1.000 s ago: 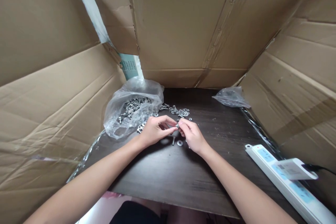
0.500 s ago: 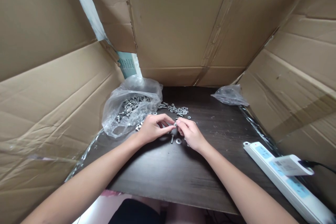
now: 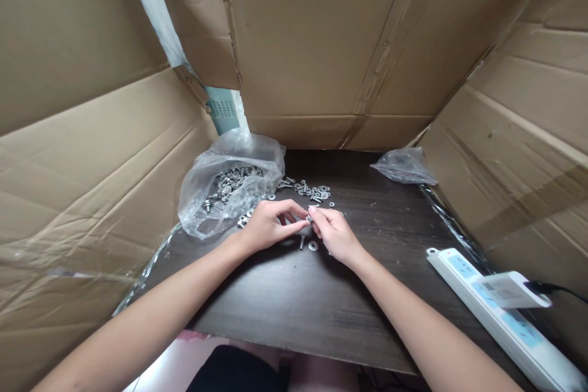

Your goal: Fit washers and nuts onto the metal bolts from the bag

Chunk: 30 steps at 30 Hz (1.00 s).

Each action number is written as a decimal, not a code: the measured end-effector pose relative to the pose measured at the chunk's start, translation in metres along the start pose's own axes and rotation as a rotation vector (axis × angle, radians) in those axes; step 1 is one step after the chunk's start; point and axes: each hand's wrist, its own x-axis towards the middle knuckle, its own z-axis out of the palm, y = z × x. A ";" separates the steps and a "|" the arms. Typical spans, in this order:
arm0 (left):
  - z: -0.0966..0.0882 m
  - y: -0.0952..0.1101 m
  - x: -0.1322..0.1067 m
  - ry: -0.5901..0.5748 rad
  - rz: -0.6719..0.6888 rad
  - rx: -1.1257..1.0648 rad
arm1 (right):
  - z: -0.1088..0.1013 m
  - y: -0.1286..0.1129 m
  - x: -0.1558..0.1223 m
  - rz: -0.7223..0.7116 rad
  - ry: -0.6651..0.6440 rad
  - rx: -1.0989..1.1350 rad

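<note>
Over the middle of the dark table, my left hand (image 3: 271, 228) and my right hand (image 3: 337, 234) meet fingertip to fingertip. Between them is a small silvery metal fastener (image 3: 309, 218), pinched by both; its exact kind is mostly covered by the fingers. Just below the fingertips a bolt (image 3: 302, 243) lies on the table, with a flat washer (image 3: 313, 246) beside it. Beyond my hands sits a loose pile of washers and bolts (image 3: 316, 192). Several nuts (image 3: 243, 219) show by my left wrist.
A clear plastic bag (image 3: 195, 199) full of metal fasteners lies open at the left. At the back right is a smaller clear bag (image 3: 404, 165). A white power strip (image 3: 478, 294) with a plugged-in adapter runs along the right. Cardboard walls (image 3: 321, 43) surround the table (image 3: 294, 300).
My hands stay nearly in place, with the fingertips shifting slightly around the small fastener. The whole view has moved very little.
</note>
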 end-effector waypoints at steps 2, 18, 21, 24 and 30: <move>0.000 -0.001 0.000 0.008 0.001 0.008 | -0.001 -0.001 -0.001 0.005 0.013 -0.006; -0.001 -0.003 0.000 -0.001 0.102 0.085 | -0.003 -0.007 -0.003 -0.083 0.020 -0.062; -0.001 -0.003 -0.001 -0.002 0.103 0.091 | -0.004 -0.009 -0.004 -0.100 0.023 -0.073; -0.001 -0.003 -0.001 -0.006 0.117 0.100 | -0.003 -0.006 -0.003 -0.074 0.006 -0.052; -0.001 -0.003 -0.001 -0.004 0.148 0.124 | -0.002 -0.005 -0.002 -0.066 0.038 -0.101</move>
